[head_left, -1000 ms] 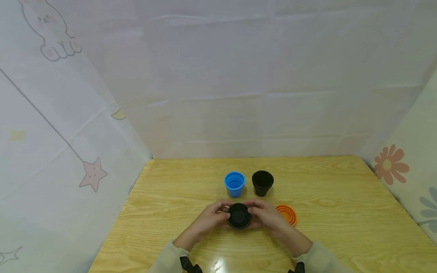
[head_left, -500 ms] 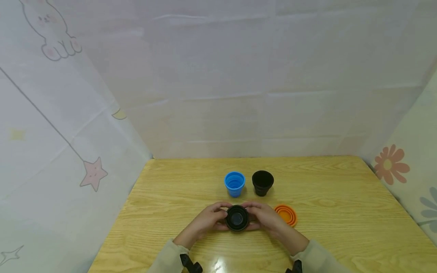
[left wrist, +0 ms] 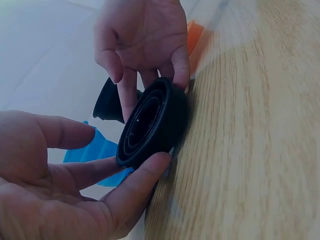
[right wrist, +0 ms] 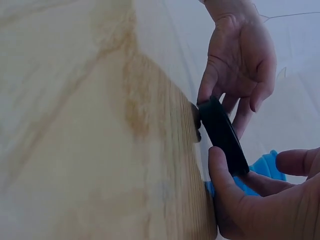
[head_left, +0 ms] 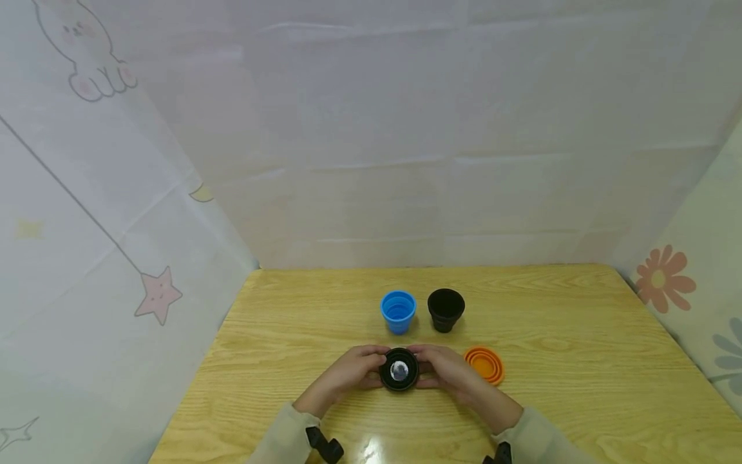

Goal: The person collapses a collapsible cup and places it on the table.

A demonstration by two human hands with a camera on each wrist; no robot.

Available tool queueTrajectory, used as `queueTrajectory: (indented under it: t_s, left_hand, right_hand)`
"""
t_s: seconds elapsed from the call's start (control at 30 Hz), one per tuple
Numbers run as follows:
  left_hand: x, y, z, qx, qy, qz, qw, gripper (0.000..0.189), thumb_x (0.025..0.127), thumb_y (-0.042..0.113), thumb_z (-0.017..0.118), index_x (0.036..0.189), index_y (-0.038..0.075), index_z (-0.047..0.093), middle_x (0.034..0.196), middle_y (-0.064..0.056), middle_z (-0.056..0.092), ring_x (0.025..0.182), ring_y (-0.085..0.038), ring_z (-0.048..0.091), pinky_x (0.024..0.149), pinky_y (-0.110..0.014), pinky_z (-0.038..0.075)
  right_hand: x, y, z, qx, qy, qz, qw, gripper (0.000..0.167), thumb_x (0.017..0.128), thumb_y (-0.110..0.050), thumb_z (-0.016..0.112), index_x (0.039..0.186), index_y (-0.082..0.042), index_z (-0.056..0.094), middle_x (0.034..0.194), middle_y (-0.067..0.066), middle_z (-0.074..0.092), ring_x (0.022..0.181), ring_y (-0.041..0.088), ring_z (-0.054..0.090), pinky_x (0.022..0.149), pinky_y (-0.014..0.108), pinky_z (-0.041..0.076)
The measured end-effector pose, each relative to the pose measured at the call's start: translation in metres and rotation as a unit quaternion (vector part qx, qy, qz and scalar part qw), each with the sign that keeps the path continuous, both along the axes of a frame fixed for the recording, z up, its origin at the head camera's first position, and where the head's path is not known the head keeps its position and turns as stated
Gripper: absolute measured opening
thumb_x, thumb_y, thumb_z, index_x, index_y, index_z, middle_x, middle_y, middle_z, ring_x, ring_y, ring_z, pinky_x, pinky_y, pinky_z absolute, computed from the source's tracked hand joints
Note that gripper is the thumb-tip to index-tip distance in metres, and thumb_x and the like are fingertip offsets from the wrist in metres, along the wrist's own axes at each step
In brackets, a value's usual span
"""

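A black collapsible cup (head_left: 399,385), folded flat into a ringed disc, is held between both hands in front of the standing cups. My left hand (head_left: 353,372) pinches its left rim with the fingertips. Opposite, the fingers of my right hand (head_left: 449,370) grip the right side. The left wrist view shows the folded cup (left wrist: 175,117) tilted on edge close over the table, its nested rings facing the left palm side. In the right wrist view its outer wall (right wrist: 220,130) shows, with fingertips at both ends.
Behind the hands stand a blue expanded cup (head_left: 398,309) and a black expanded cup (head_left: 446,310). An orange flattened cup (head_left: 484,365) lies just right of the right hand on the wooden table (head_left: 556,335). A printed cloth (head_left: 371,193) hangs behind.
The folded black cup has shifted slightly left with both hands, and its base now catches a bright reflection. The other cups have stayed where they were.
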State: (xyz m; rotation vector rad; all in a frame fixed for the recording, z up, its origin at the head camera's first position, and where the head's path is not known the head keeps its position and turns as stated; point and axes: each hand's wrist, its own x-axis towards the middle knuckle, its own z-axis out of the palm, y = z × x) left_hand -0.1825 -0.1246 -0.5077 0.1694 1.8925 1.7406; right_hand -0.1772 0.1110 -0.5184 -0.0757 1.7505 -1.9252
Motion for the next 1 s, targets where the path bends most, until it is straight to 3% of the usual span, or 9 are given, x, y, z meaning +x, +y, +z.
queueTrajectory:
  t_s: [0.3,0.43,0.53,0.6,0.73,0.87,1.0]
  left_hand:
    - [0.002,0.003,0.006,-0.043,0.032,-0.026,0.9982,0.047,0.103,0.012,0.049,0.140,-0.017,0.046,0.134,-0.029,0.057,0.114,-0.032,0.063,0.087,-0.045,0.060]
    - [0.002,0.003,0.006,-0.059,0.030,-0.032,0.9973,0.049,0.104,0.013,0.050,0.142,-0.017,0.044,0.137,-0.031,0.054,0.116,-0.033,0.063,0.085,-0.044,0.060]
    - [0.000,0.003,0.007,-0.089,0.064,-0.035,0.9933,0.049,0.102,0.015,0.053,0.139,-0.016,0.047,0.132,-0.028,0.058,0.113,-0.032,0.063,0.083,-0.045,0.061]
    - [-0.002,0.004,0.008,-0.126,0.113,-0.041,0.9848,0.047,0.102,0.016,0.055,0.138,-0.014,0.051,0.126,-0.026,0.062,0.108,-0.032,0.064,0.083,-0.047,0.060]
    - [-0.006,0.003,0.016,-0.207,0.212,-0.045,0.9540,0.043,0.102,0.021,0.058,0.135,-0.007,0.058,0.122,-0.021,0.062,0.106,-0.033,0.062,0.086,-0.050,0.056]
    - [-0.007,0.005,0.031,-0.238,0.251,-0.049,0.9370,0.043,0.103,0.027,0.058,0.136,-0.001,0.059,0.127,-0.019,0.060,0.110,-0.032,0.061,0.089,-0.050,0.055]
    - [-0.008,0.014,0.049,-0.245,0.296,-0.053,0.9217,0.039,0.104,0.028,0.057,0.136,0.005,0.060,0.129,-0.013,0.061,0.110,-0.028,0.062,0.088,-0.045,0.056]
  right_hand:
    - [0.006,-0.005,0.004,0.077,0.011,-0.009,0.9970,0.055,0.095,-0.010,0.051,0.146,0.011,0.044,0.137,0.030,0.055,0.109,0.028,0.063,0.087,0.043,0.060]
    - [0.008,-0.002,0.007,0.104,0.015,-0.019,0.9943,0.053,0.095,-0.013,0.055,0.143,0.008,0.049,0.130,0.023,0.060,0.103,0.025,0.062,0.082,0.040,0.061]
    - [0.009,0.003,0.011,0.102,0.016,-0.020,0.9945,0.052,0.095,-0.012,0.056,0.142,0.007,0.051,0.125,0.021,0.060,0.100,0.025,0.061,0.081,0.040,0.061]
    - [0.008,0.008,0.014,0.094,0.019,-0.021,0.9952,0.051,0.094,-0.010,0.057,0.141,0.008,0.052,0.125,0.023,0.058,0.098,0.026,0.060,0.083,0.041,0.060]
    - [0.005,0.020,0.023,0.080,0.037,-0.012,0.9960,0.049,0.095,-0.012,0.059,0.139,0.008,0.054,0.135,0.026,0.054,0.103,0.029,0.064,0.091,0.045,0.058]
    - [-0.001,0.038,0.033,0.074,0.079,0.028,0.9938,0.048,0.102,-0.019,0.058,0.141,0.007,0.052,0.143,0.027,0.051,0.119,0.037,0.062,0.100,0.047,0.054]
    - [-0.007,0.060,0.047,0.097,0.153,0.047,0.9823,0.048,0.106,-0.029,0.056,0.142,0.002,0.052,0.141,0.022,0.055,0.127,0.043,0.055,0.105,0.047,0.050]
